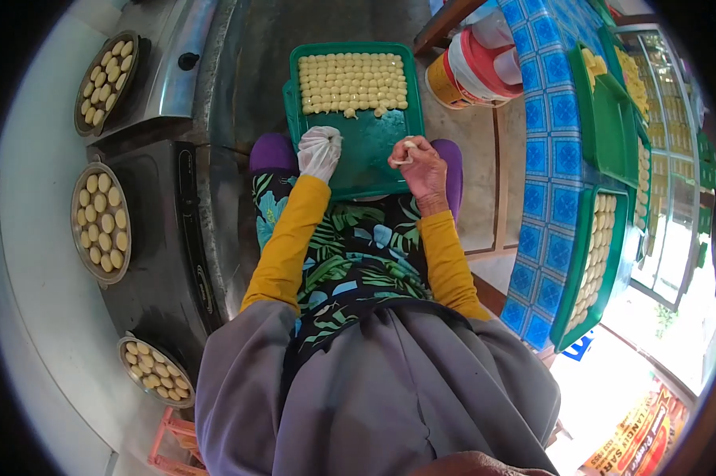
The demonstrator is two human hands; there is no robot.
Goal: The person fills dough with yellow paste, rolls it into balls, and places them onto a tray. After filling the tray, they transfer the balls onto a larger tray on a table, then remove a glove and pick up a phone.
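A green tray (374,163) rests across my lap, its far half filled with tight rows of small, pale dough balls (353,79). A few looser pieces lie along the near edge of those rows. My left hand (320,151), in a thin white glove, is closed over the tray's left side; whatever its fingers hold is hidden. Over the tray's right side, my bare right hand (423,165) pinches a small pale piece of dough (406,153) between thumb and fingers.
To the left, round pans (101,223) of pale dough rounds sit on dark stove tops (159,238). On the right, a table with a blue checked cloth (535,214) carries green trays (568,317) of dough balls. Buckets (469,71) stand beyond my right knee.
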